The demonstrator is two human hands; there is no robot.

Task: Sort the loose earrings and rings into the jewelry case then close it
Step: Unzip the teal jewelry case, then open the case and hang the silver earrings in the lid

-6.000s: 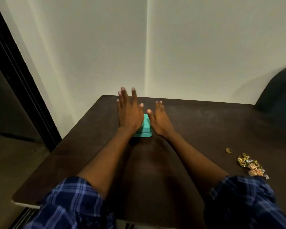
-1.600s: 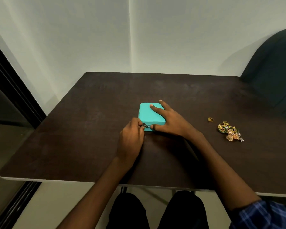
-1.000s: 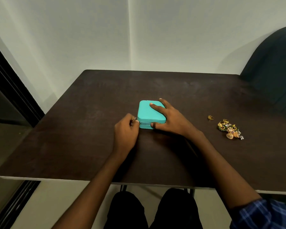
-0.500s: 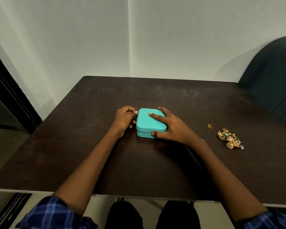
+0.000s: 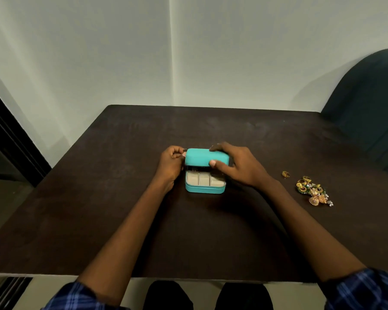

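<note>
Progress entry: case open, sorting not yet begun. The teal jewelry case (image 5: 205,173) sits at table centre, lid (image 5: 207,157) raised part way at its 12 o'clock edge, the base showing three pale divided compartments (image 5: 203,179) at the near side. No jewelry is visible in those; the rear of the tray lies in the lid's shadow and cannot be read.

Your right hand (image 5: 238,166) grasps the lid, thumb on its front edge and fingers curled over the top. Your left hand (image 5: 171,163) is clenched at the case's 9 o'clock side, fingertips pinching what looks like the small zipper pull (image 5: 184,150); it is too small to confirm.

The loose earrings pile (image 5: 313,191), gold with green, lies well apart at 3 o'clock from the case on the dark table (image 5: 99,198), with a single gold ring (image 5: 285,174) just beside the pile at its 10 o'clock.

Judgement: only the opening step is near done. Left for you: swing the lid fully back, move every piece into the compartments, close and zip.
</note>
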